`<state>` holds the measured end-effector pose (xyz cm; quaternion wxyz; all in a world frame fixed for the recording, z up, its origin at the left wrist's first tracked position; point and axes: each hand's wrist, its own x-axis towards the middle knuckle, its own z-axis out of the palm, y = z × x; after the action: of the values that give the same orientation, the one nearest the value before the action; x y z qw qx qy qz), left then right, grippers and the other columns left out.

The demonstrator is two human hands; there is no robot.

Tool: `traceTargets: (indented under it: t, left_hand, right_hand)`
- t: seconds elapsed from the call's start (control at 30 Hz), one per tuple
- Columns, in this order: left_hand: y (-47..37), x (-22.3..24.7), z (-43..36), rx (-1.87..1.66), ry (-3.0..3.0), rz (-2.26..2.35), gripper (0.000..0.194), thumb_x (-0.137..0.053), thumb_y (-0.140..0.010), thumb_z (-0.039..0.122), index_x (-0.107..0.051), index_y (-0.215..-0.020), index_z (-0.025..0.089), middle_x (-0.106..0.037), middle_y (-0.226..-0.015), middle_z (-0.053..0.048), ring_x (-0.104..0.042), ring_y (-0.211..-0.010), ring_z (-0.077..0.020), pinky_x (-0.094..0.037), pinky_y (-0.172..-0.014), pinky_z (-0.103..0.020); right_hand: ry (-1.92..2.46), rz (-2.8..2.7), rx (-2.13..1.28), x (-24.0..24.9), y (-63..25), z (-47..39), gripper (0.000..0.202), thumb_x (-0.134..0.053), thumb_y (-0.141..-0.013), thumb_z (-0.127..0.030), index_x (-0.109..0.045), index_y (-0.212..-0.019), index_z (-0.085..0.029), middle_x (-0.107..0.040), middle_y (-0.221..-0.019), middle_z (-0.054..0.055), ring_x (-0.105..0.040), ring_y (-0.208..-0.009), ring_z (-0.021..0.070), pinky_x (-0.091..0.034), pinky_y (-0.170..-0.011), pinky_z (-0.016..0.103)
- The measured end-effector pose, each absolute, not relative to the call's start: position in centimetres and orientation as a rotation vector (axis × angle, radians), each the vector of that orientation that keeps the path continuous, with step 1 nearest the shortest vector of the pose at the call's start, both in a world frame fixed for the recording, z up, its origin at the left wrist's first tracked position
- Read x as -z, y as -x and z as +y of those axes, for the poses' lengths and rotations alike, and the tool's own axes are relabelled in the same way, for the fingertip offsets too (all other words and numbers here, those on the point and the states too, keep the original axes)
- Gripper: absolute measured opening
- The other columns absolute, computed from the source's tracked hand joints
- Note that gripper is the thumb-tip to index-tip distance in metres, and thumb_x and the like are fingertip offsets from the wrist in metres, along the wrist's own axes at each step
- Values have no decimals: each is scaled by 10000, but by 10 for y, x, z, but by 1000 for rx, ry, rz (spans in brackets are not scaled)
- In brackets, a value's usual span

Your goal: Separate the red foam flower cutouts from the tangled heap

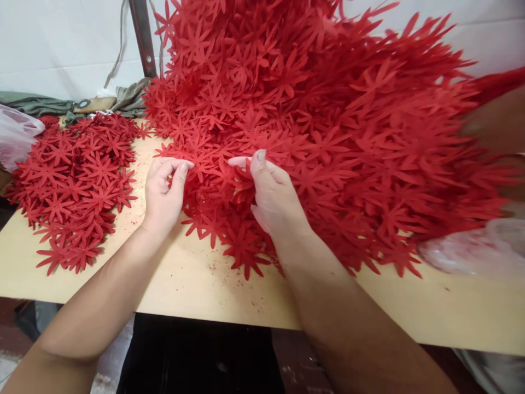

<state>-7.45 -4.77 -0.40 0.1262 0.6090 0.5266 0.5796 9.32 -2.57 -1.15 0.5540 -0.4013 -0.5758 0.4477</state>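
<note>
My left hand (165, 189) is at the near left side of a large heap of red flower cut-outs (287, 76), its thumb close against the index finger. That fingertip meets the red petals, and whatever lies in the pinch cannot be made out. Facing it, my right hand (275, 192) has its thumb raised and its fingers curled around red flower cut-outs (244, 185), whose petals show beside the thumb and under the index finger. Between both hands lie more many-petalled red flowers, loosely overlapping. How many my right hand holds is hidden.
A smaller pile of darker red flowers (69, 180) lies on the left of the pale tabletop (192, 273). Clear plastic bags stand at the left (18, 134) and right (479, 249) edges. Behind are green cloth (131, 98) and a metal post (143, 38) before a white wall.
</note>
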Motion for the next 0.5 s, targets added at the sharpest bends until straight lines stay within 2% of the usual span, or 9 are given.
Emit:
traceTargets:
  t: [0.1,0.2,0.27,0.37,0.5]
  left_hand:
    - [66,0,-58,-1599,-1928,1411,300,-497,-870,404,-675,-777,181,-643,-799,-35,-578,-807,-129,-450,-806,-285]
    - [54,2,-68,-1426,-2062,1368,271,-591,-804,443,-675,-894,202,-666,-889,-41,-589,-862,-151,-441,-847,-320]
    - [48,6,-70,-1351,-2078,1417,282,-658,-753,424,-657,-939,212,-667,-918,-40,-590,-887,-167,-429,-880,-347]
    - [45,14,-66,-1411,-1859,1414,199,-655,-767,344,-623,-908,208,-645,-841,-14,-582,-806,-137,-452,-823,-310]
    - [50,18,-58,-1458,-1585,1285,109,-616,-794,277,-593,-854,189,-611,-787,1,-564,-745,-104,-472,-763,-257]
  right_hand:
    - [958,-1167,-1159,11,-89,-27,455,-554,-723,-662,-531,-664,-211,-551,-622,-18,-588,-700,115,-501,-670,262]
    - [951,-1173,-1107,10,-84,-31,486,-609,-669,-661,-461,-600,-203,-468,-567,-45,-487,-574,74,-454,-589,232]
    - [940,-1228,-1069,9,-81,-35,492,-602,-666,-669,-459,-603,-202,-464,-574,-46,-468,-568,68,-445,-583,228]
    - [836,-1300,-1151,7,-77,-40,468,-579,-688,-673,-502,-663,-212,-549,-652,-28,-538,-653,90,-490,-678,251]
    - [710,-1358,-1331,6,-76,-42,365,-720,-643,-538,-563,-746,-224,-639,-783,-12,-600,-774,126,-508,-828,304]
